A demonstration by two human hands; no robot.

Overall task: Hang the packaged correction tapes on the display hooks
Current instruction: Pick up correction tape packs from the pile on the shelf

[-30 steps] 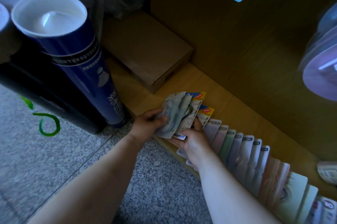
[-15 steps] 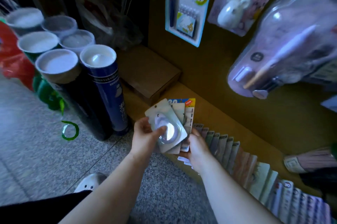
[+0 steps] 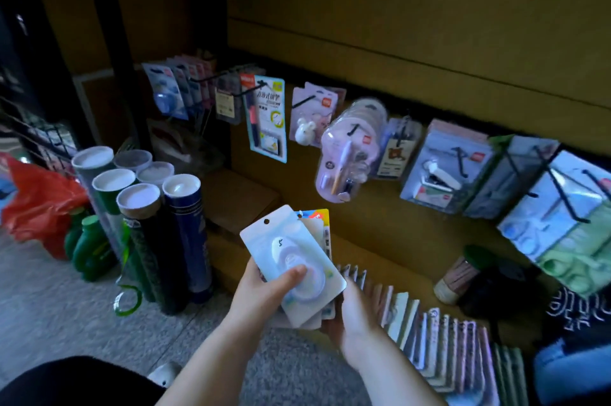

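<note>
I hold a small stack of correction tape packs (image 3: 305, 318) in both hands, up and to the right of the dark blue tube (image 3: 188, 240). My left hand (image 3: 264, 293) grips the side of the stack nearer the tube. Its thumb (image 3: 294, 273) lies across the front, and its fingers go behind the cards, where I cannot see them. My right hand (image 3: 353, 316) takes the corner farther from the tube from below. It holds the cards, but its fingers are hidden behind them.

The front pack (image 3: 291, 256) is a pale, almost white card with rounded corners, tilted so its top leans toward the tube. A round hole (image 3: 266, 222) is punched near its top edge. A clear domed blister sits on the face, with a rounded white dispenser under it that bears a small dark mark. Faint blue and yellow tints show near the bottom edge. Other cards fan out behind it, and one has a yellow, blue and red header (image 3: 319, 215) peeping past the top.

Black wire hooks (image 3: 231, 74) jut from the brown board above and to the right of the tube and carry other packaged goods. The stack is in my hands, well apart from them. A row of further packs (image 3: 439, 339) stands on edge along the low ledge to the right of the tube, past my right hand.
</note>
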